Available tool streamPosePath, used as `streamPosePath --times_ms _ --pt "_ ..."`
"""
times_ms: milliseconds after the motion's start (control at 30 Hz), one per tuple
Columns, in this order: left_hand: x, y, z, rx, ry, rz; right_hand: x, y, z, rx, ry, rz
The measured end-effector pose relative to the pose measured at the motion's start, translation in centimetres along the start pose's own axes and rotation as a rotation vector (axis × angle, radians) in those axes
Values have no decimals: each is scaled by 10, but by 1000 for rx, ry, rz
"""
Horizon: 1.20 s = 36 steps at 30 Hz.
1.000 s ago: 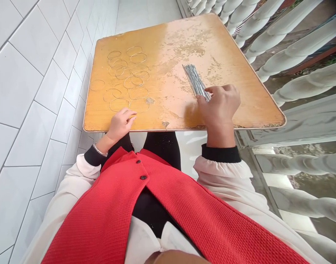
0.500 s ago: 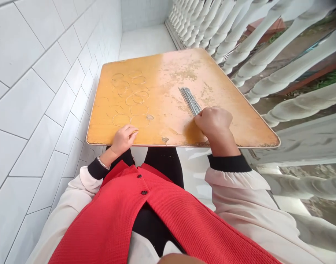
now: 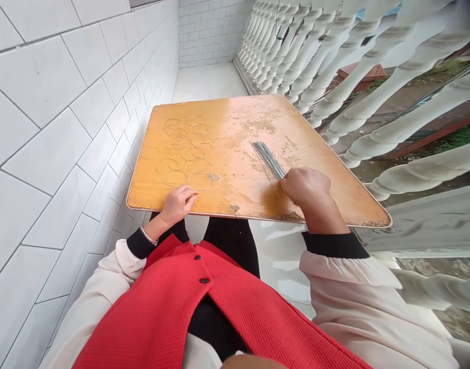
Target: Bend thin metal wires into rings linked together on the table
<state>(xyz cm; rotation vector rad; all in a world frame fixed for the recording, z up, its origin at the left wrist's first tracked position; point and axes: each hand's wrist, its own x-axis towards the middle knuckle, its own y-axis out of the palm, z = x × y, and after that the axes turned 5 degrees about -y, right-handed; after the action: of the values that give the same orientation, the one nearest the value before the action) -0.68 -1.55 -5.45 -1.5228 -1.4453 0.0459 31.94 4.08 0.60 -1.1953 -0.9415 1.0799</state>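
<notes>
The curled left hand (image 3: 176, 206), its hold unclear, lay at the near edge of the wooden bench (image 3: 238, 128) just below the scattered wire rings (image 3: 188, 154), while the closed right hand (image 3: 306, 190) gripped the end of a bundle of thin metal wires (image 3: 267, 160), one strand splaying loose.

Worn tabletop (image 3: 238, 130), wire rings (image 3: 183, 152), wire bundle (image 3: 268, 160)

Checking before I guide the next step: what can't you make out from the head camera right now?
Head view:
Lower ends of the bundle of thin wires: hidden by the right hand.
Anything held in the left hand: hidden by the hand itself.
Wire rings: too thin and small to show whether their ends are joined.
</notes>
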Motion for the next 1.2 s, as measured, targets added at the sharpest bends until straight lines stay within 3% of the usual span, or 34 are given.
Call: streamPosePath --times_ms 133,200,367,567,833,967,1067,1133,1200 --pt "0 1 1 -21 2 -12 -7 -11 7 -155 -14 185" --pt "0 2 2 -29 -2 -22 -12 -14 7 -175 -15 210" --pt "-1 3 1 -46 -10 -8 -19 -14 2 -153 29 153" --pt "-1 2 0 -22 -8 -8 -22 -18 0 -183 -63 149" --pt "0 0 -1 -25 8 -5 -20 -23 4 -151 27 109" --pt "-1 1 -1 -24 5 -1 -17 -19 -6 -145 12 15" --pt "-2 3 0 -44 0 -11 -19 -16 -9 -109 0 -183" --pt "-1 1 1 -72 -28 -44 -24 -13 -1 -48 -76 -314" --pt "4 -4 3 -69 -58 -107 -33 -8 18 15 -255 -375"
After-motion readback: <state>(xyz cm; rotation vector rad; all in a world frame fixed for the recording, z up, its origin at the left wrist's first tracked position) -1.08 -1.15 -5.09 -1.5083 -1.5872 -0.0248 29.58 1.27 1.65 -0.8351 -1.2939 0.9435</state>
